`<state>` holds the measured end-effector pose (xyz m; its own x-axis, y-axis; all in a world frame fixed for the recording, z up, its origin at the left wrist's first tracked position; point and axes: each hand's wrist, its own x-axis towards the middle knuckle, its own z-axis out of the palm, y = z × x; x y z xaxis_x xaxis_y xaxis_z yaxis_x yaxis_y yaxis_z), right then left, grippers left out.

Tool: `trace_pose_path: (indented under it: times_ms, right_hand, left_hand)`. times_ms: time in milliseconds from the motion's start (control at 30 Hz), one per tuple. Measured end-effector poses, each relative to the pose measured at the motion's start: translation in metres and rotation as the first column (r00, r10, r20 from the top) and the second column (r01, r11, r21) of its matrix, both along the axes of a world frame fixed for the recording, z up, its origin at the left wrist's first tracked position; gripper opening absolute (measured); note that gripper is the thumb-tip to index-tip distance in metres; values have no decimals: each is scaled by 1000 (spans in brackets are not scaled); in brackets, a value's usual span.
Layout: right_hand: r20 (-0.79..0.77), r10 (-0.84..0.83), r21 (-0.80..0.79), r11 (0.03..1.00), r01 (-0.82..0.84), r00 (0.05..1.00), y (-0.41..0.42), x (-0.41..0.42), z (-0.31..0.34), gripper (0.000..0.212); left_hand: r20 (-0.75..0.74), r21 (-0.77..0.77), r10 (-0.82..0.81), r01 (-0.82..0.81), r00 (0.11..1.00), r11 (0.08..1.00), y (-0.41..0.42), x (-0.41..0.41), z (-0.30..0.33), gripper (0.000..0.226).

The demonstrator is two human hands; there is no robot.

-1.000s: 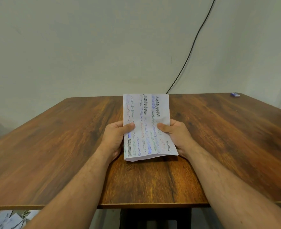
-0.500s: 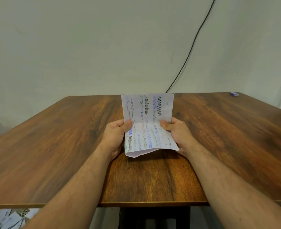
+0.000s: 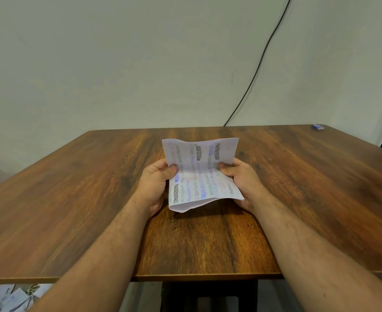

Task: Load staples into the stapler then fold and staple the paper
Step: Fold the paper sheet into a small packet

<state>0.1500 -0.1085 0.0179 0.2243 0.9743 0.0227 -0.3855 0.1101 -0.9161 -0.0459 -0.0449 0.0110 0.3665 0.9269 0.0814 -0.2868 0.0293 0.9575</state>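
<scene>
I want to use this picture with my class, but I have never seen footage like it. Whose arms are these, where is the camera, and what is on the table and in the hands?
There is no machine here. A person wears a camera on the head, looking forward and down, so the arms are their own. The left hand and right hand each grip a side of a folded paper covered in coloured scribbles, held above the wooden table. A small blue box lies at the far right corner. No stapler is in view.
</scene>
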Motion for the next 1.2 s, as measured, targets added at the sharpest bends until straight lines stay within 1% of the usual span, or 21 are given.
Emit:
trace_pose_path:
  times_ms: [133, 233, 300, 467, 533, 567, 600, 633, 700, 767, 800, 867, 933, 1067, 1200]
  right_hand:
    - [-6, 13, 17, 1000, -13, 1000, -1, 1, -1, 30]
    - [49, -29, 22, 999, 28, 998, 1, 0, 0, 34]
    - [43, -40, 23, 999, 39, 998, 2, 0, -1, 32]
    - [11, -41, 61, 997, 40, 999, -1, 1, -3, 30]
    - [-4, -38, 79, 996, 39, 999, -1, 3, -4, 40]
    - [1, -35, 78, 996, 35, 999, 0, 4, -5, 46]
    - [16, -26, 63, 998, 25, 1000, 0, 4, -5, 46]
    - [41, -14, 36, 999, 12, 999, 0, 4, -5, 42]
    - [100, -4, -13, 1000, 5, 995, 2, 4, -5, 28]
    - [132, -35, -19, 999, 37, 991, 3, 4, -6, 13]
    - [134, -40, -10, 999, 42, 990, 3, 5, -6, 13]
    - [115, -32, -4, 999, 33, 993, 4, 6, -7, 22]
    - [91, -27, -13, 1000, 28, 995, 5, 4, -7, 24]
    - [85, -54, -21, 998, 56, 995, 8, 3, -9, 19]
    - [114, -74, -15, 997, 76, 991, 9, 3, -10, 15]
  left_hand:
    - [31, 3, 5, -5, 1000, 1000, -1, 0, 1, 30]
    - [73, -12, -7, 8, 997, 1000, -3, 0, 3, 43]
    - [61, -10, -12, 13, 998, 1000, -3, 0, 4, 47]
    - [48, -16, -1, 1, 999, 1000, -4, 0, 5, 33]
    - [45, -20, -8, 9, 999, 1000, -4, -1, 5, 26]
    - [48, -19, -9, 10, 999, 1000, -3, -1, 4, 26]
    - [54, -20, -7, 8, 998, 1000, -2, -1, 4, 30]
    - [63, -19, 0, 1, 998, 1000, -1, 0, 3, 35]
    - [72, -16, 8, -7, 997, 1000, -2, 1, 5, 41]
    - [98, -35, 9, -5, 995, 999, -6, 1, 6, 32]
    - [111, -40, 20, -15, 994, 999, -7, 0, 6, 28]
    - [105, -5, 47, -46, 993, 999, -6, -2, 4, 36]
    - [86, 6, 52, -53, 995, 999, -4, -2, 2, 41]
    - [50, -90, -35, 39, 998, 995, -3, 0, 3, 38]
    - [10, -88, -110, 110, 994, 990, -4, -2, 3, 46]
